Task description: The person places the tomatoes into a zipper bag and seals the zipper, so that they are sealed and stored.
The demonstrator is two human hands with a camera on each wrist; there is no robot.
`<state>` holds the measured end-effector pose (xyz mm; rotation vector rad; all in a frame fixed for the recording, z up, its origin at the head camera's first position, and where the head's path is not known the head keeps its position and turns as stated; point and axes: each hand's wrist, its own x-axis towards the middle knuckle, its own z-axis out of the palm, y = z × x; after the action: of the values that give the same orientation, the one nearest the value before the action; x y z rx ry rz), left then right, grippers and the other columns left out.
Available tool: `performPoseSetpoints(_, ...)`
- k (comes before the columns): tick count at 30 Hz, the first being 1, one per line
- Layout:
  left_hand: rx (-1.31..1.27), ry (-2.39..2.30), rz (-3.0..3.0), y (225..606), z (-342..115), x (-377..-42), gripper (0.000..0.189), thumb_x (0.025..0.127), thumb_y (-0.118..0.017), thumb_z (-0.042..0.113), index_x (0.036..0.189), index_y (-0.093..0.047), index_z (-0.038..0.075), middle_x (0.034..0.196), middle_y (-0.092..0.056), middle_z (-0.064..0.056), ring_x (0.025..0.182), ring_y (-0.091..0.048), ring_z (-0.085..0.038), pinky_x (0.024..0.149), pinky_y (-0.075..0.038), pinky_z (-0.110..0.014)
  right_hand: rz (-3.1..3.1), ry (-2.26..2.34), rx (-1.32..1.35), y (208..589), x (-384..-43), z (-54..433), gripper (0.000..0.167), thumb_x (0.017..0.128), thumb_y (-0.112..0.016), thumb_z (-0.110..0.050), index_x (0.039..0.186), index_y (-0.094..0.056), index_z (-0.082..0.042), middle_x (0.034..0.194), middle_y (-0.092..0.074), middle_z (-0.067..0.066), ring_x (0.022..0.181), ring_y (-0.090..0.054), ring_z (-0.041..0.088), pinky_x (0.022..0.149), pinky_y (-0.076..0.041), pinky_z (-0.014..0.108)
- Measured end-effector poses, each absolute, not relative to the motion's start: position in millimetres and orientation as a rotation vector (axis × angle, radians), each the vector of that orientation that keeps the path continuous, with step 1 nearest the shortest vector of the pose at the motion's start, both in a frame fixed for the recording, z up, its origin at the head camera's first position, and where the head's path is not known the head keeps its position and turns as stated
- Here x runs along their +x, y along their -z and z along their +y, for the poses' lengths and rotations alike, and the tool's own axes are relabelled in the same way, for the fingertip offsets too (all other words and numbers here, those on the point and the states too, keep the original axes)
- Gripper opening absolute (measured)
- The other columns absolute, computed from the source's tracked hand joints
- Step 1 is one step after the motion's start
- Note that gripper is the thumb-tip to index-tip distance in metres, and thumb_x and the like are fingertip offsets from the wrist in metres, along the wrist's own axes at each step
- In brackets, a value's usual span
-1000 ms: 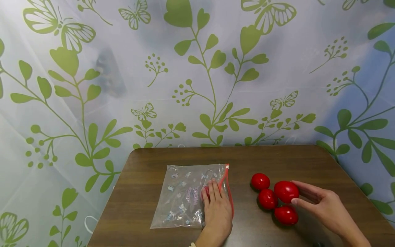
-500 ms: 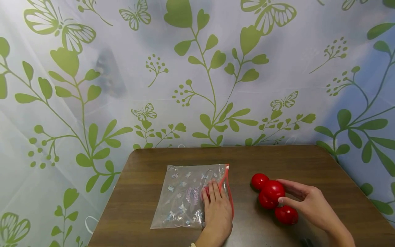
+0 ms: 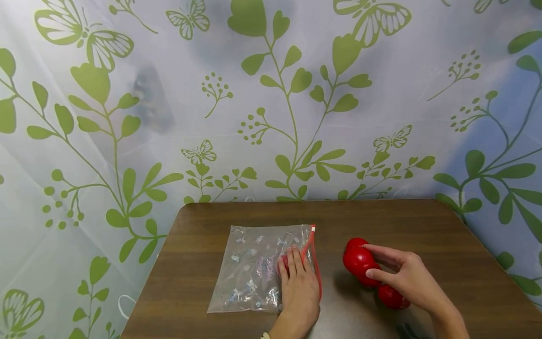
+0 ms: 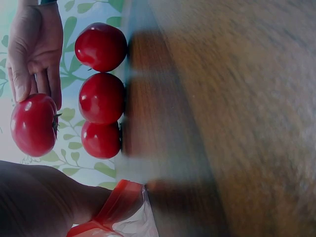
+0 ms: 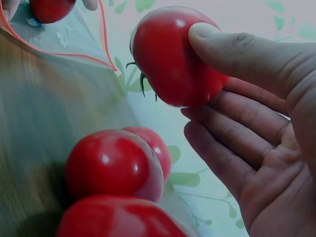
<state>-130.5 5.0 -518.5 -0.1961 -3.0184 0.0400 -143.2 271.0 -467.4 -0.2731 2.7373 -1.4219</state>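
My left hand lies at the mouth of a clear plastic zipper bag, its fingers draped over a red tomato there. Most of that tomato hides beneath the hand in the head view; the right wrist view shows fingertips on either side of it. My right hand pinches another tomato between thumb and fingers, stem side turned away from the palm. In the left wrist view this held tomato hangs beside a row of three tomatoes, which stand on the table.
The brown wooden table has a patterned curtain hanging behind it. The bag's red zipper edge faces the tomatoes. A small dark object shows by the front edge, near my right forearm.
My right hand has carried its tomato leftward over the other tomatoes, now overlapping the back ones in the head view. My left hand and the bag have stayed in place.
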Motion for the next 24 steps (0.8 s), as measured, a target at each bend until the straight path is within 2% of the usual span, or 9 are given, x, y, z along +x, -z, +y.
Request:
performPoseSetpoints(6, -0.203, -0.038, -3.034, 518.1, 4.7, -130.8, 0.11, 0.064, -0.102, 0.032, 0.16, -0.054, 0.007, 0.173, -0.043, -0.021, 0.162, -0.04, -0.038, 0.131, -0.033, -0.059, 2.707, 1.463, -0.296, 467.8, -144.5, 263.8, 0.058, 0.092, -0.09, -0.034, 0.145, -0.071, -0.02, 0.146, -0.071, 0.015, 0.119, -0.072, -0.001, 0.095, -0.065, 0.033)
performPoseSetpoints(10, -0.208, -0.031, -3.028, 516.9, 4.5, -130.3, 0.108, 0.065, -0.102, 0.03, 0.159, -0.055, 0.007, 0.172, -0.043, -0.021, 0.162, -0.04, -0.038, 0.131, -0.033, -0.059, 2.698, 1.464, -0.297, 468.9, -146.4, 258.0, 0.06, 0.092, -0.09, -0.034, 0.146, -0.071, -0.019, 0.146, -0.071, 0.016, 0.12, -0.076, 0.01, 0.094, -0.065, 0.035)
performPoseSetpoints(14, -0.216, -0.051, -3.015, 516.4, 4.5, -130.0, 0.1, 0.072, -0.099, 0.03, 0.159, -0.056, 0.007, 0.172, -0.043, -0.022, 0.162, -0.04, -0.038, 0.13, -0.034, -0.058, 2.675, 1.476, -0.292, 471.9, -148.6, 252.7, 0.06, 0.092, -0.09, -0.034, 0.147, -0.07, -0.018, 0.148, -0.069, 0.016, 0.122, -0.077, 0.021, 0.092, -0.065, 0.03)
performPoseSetpoints(22, -0.227, -0.066, -3.035, 517.0, 5.3, -130.8, 0.094, 0.078, -0.096, 0.033, 0.159, -0.056, 0.006, 0.172, -0.043, -0.023, 0.162, -0.04, -0.04, 0.13, -0.034, -0.059, 2.618, 1.529, -0.302, 479.9, -154.5, 242.3, 0.06, 0.091, -0.091, -0.034, 0.146, -0.071, -0.02, 0.147, -0.071, 0.014, 0.122, -0.078, 0.023, 0.089, -0.064, 0.024)
performPoseSetpoints(24, -0.226, -0.066, -3.038, 517.1, 5.5, -131.3, 0.088, 0.084, -0.092, 0.033, 0.159, -0.055, 0.005, 0.172, -0.042, -0.023, 0.161, -0.04, -0.04, 0.13, -0.034, -0.06, 2.619, 1.524, -0.302, 482.3, -156.4, 239.4, 0.059, 0.091, -0.091, -0.035, 0.145, -0.071, -0.02, 0.145, -0.072, 0.013, 0.122, -0.078, 0.023, 0.09, -0.064, 0.025)
